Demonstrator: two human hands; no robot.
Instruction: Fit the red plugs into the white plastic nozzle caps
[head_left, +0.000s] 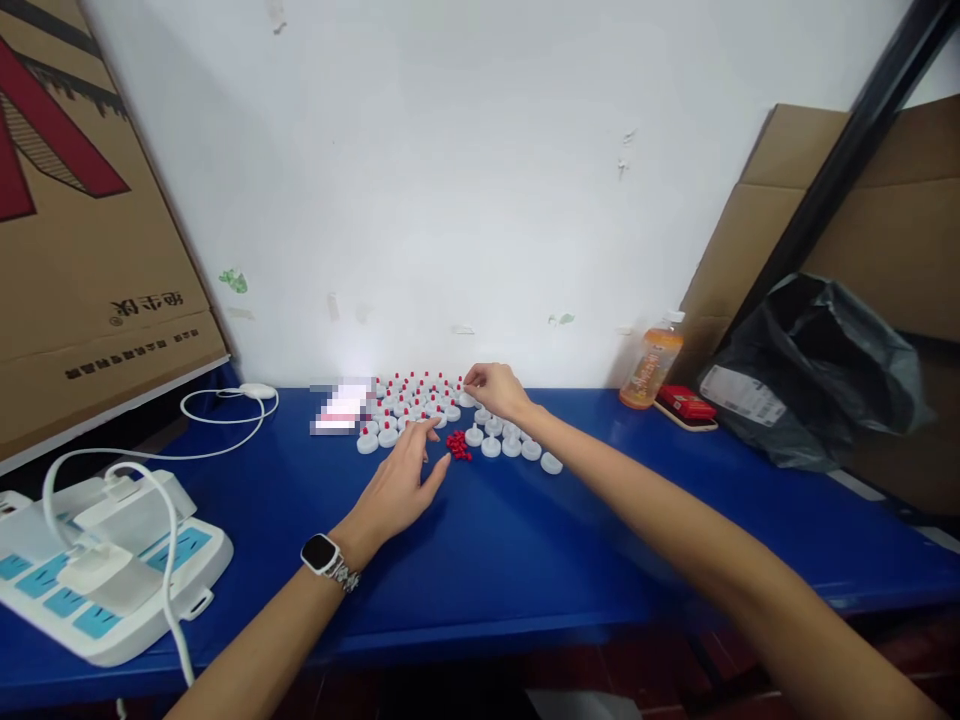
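Note:
My right hand (491,388) reaches to the back of a group of white round nozzle lids. Its thumb and fingers are pinched at a small red cap (460,380) on top of one lid; the fingertips partly cover it. My left hand (405,478) hovers or rests low in front of the lids, fingers stretched and apart, nothing visible in it. Just right of its fingertips lies a small pile of loose red caps (459,446). The lids on the left (388,436) carry red tips. Those on the right, such as a bare white lid (491,447), show none.
A blue table (480,560) meets a white wall. At left are a power strip (112,570) with a white cable and a cardboard box (90,250). A lit screen (343,408) stands beside the lids. At right are an orange drink bottle (654,362), a red packet (686,403) and a grey plastic bag (810,370).

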